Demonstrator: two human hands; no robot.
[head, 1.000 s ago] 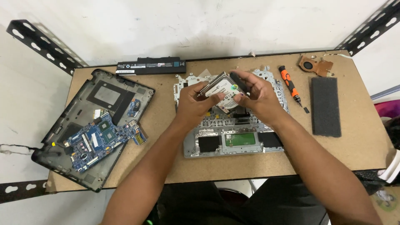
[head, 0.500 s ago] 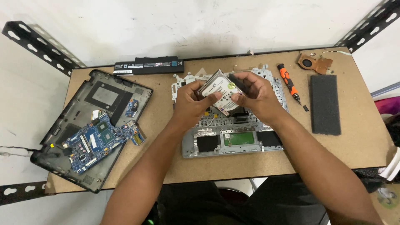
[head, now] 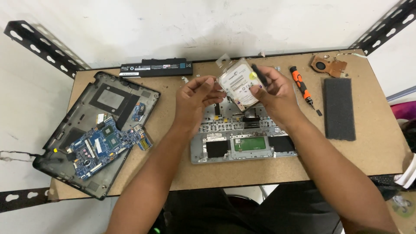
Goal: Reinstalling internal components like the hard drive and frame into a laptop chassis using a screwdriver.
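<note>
I hold a laptop hard drive (head: 237,83), silver with a white label, tilted up above the opened laptop palmrest frame (head: 242,141). My left hand (head: 197,97) pinches the drive's left edge. My right hand (head: 273,89) grips its right side, with a small black strip sticking up between the fingers. The drive hides part of the frame's upper middle.
A black laptop bottom cover (head: 93,125) with a blue motherboard (head: 104,145) lies at the left. A black battery (head: 156,68) sits at the back edge. An orange screwdriver (head: 301,84), a copper cooling fan (head: 327,66) and a grey foam pad (head: 339,108) lie at the right.
Both hands have lifted the hard drive up and away from the laptop frame, tilting its label more toward me.
</note>
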